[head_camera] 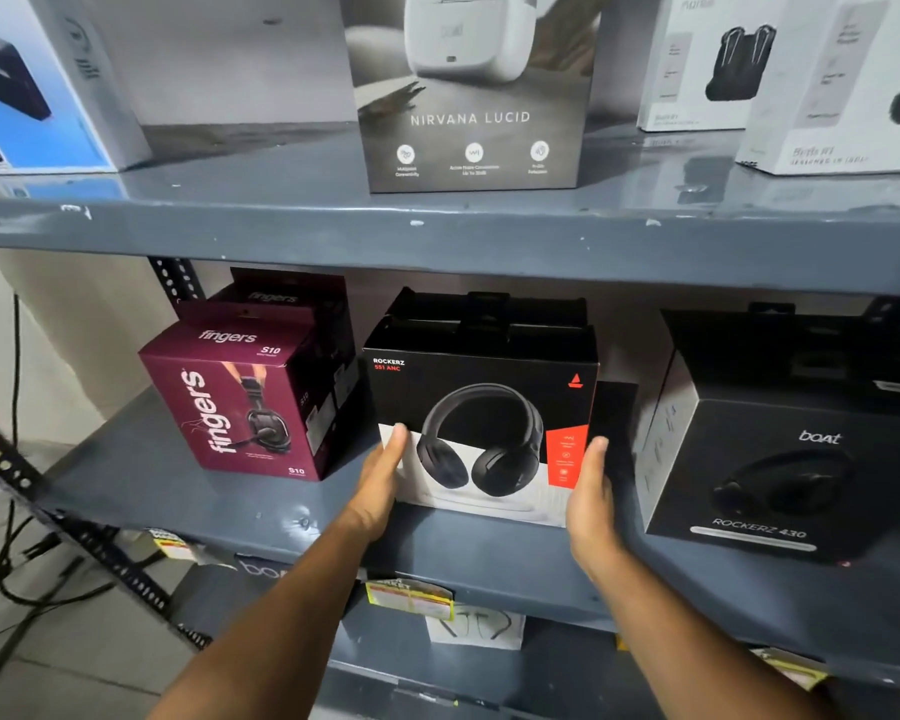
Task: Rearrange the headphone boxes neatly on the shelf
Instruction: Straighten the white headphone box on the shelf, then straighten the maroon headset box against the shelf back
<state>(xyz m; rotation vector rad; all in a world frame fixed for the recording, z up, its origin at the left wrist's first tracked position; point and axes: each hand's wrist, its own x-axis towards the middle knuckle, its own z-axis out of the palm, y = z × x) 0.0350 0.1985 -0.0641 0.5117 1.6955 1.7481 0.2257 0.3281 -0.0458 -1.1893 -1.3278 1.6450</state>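
Note:
A black Rockerz 551 ANC headphone box point(481, 418) stands upright in the middle of the grey middle shelf point(188, 491), with more black boxes behind it. My left hand point(383, 485) presses flat against its lower left side and my right hand point(591, 491) against its lower right side, so the box is gripped between both palms. A maroon Fingers S10 box point(240, 407) sits to the left, turned at an angle, with another behind it. A black Rockerz 430 box point(780, 459) stands to the right.
The upper shelf point(281, 220) carries a grey Nirvana Lucid box point(471, 96), white earbud boxes point(822, 80) at the right and a blue box point(27, 90) at the left. A lower shelf holds small packets point(476, 628). Cables point(17, 579) hang beside the perforated shelf post.

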